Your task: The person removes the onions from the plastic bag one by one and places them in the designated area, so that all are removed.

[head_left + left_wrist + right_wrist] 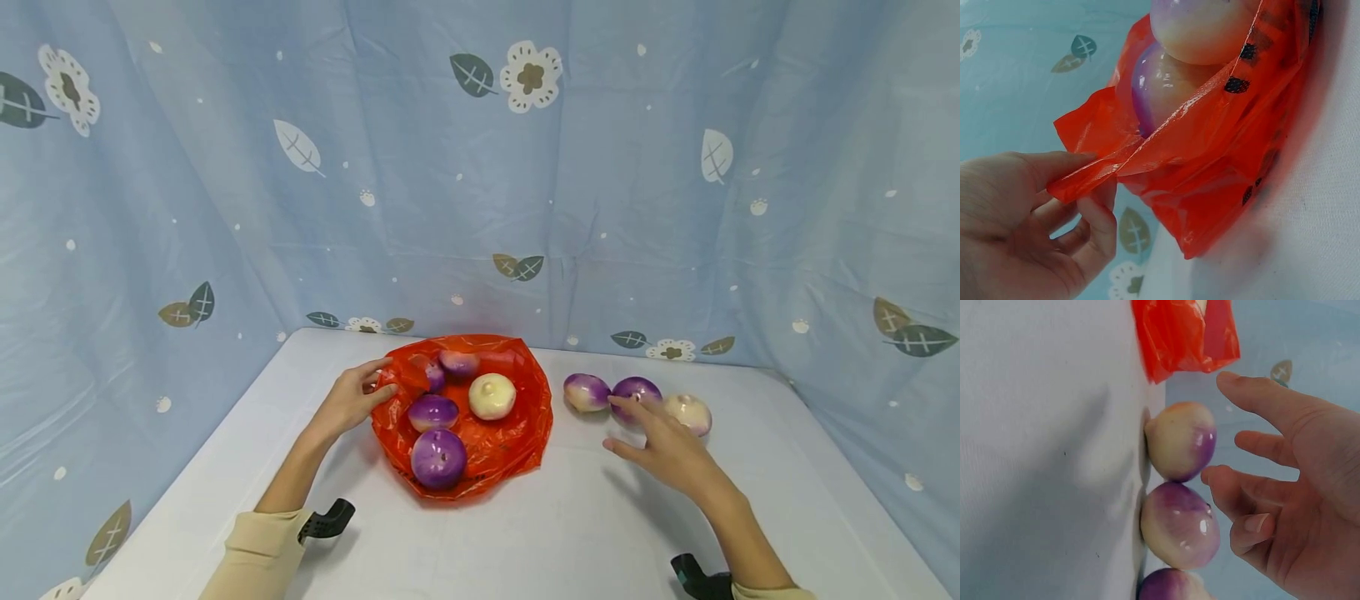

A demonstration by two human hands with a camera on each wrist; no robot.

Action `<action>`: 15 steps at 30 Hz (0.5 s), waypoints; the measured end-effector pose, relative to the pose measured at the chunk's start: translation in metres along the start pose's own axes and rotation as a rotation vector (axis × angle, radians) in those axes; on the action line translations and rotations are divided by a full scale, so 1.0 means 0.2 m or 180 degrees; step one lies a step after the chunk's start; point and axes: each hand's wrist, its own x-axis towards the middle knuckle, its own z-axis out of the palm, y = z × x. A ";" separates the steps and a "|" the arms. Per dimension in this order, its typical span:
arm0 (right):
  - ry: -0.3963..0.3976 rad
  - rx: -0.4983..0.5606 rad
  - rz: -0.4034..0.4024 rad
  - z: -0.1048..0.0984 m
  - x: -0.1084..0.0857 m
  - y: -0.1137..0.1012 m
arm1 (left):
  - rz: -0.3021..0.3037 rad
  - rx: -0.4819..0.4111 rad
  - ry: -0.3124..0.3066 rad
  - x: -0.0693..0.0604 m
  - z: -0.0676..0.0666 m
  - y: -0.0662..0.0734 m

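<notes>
An opened red plastic bag lies on the table with several purple-and-white round vegetables in it, among them a pale one and a purple one. My left hand pinches the bag's left edge between thumb and fingers; the left wrist view shows the gathered plastic there. To the bag's right, three more vegetables stand in a row: one at the left, a purple middle one and a whitish one. Over this row hovers my right hand, fingers spread, holding nothing.
The white table carries the bag and the row near its back edge. A blue curtain with leaves and flowers hangs behind and at both sides. Each wrist wears a black device, the left one and the right one.
</notes>
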 end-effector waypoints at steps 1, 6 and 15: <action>-0.0006 0.0014 -0.0013 0.01 0.00 0.00 | 0.0004 0.0000 -0.0004 0.00 0.00 0.00; -0.0066 0.0105 -0.0090 0.05 0.00 -0.02 | 0.0002 0.0015 -0.0011 0.00 0.00 0.00; -0.0172 0.0010 -0.0168 0.10 0.01 -0.07 | 0.0006 0.0017 -0.0006 0.00 0.01 0.00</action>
